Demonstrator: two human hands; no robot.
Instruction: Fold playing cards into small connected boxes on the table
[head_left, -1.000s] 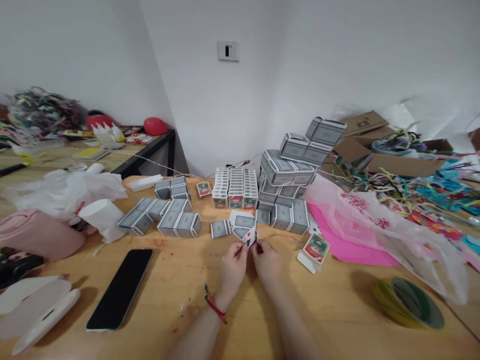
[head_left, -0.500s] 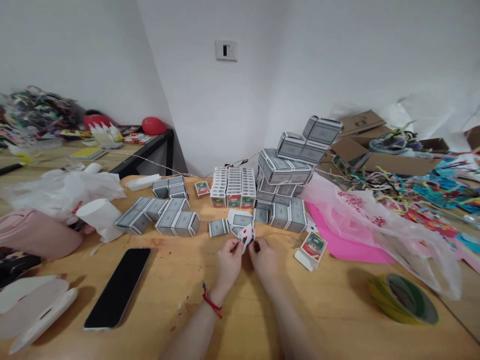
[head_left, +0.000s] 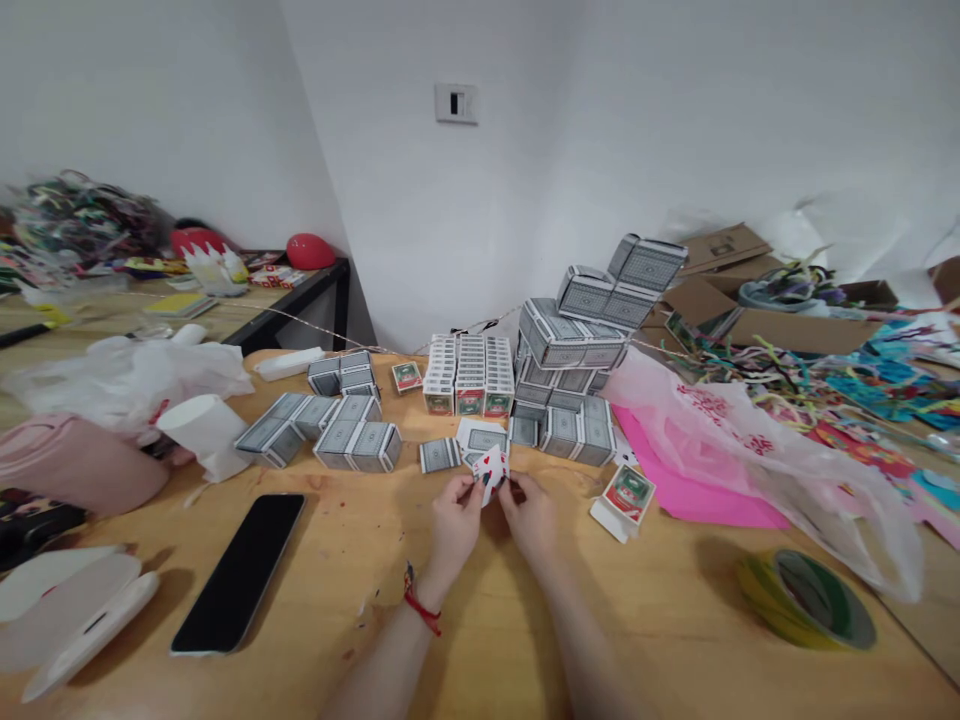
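Note:
Playing cards [head_left: 491, 470], face toward me and slightly fanned, are pinched between my two hands just above the table. My left hand [head_left: 456, 518] grips their left edge, thumb on the face; a red cord bracelet circles that wrist. My right hand [head_left: 529, 515] has its fingers closed on their right edge. Behind them lie loose cards [head_left: 482, 438], backs up, and a small stack of cards [head_left: 439, 455] is to the left. An opened card box [head_left: 627, 497] lies right of my right hand. How many cards I hold cannot be made out.
Card boxes [head_left: 469, 375] stand in rows at the back. Beside them rises a leaning structure of folded cards [head_left: 574, 335]; more folded-card blocks [head_left: 356, 445] sit left. A phone [head_left: 240, 573], tape roll [head_left: 814, 598], plastic bag [head_left: 750, 430] and paper roll [head_left: 204, 435] surround the work area.
The view has shifted very slightly. My hands stay in nearly the same place, still holding the cards, which look a little more spread.

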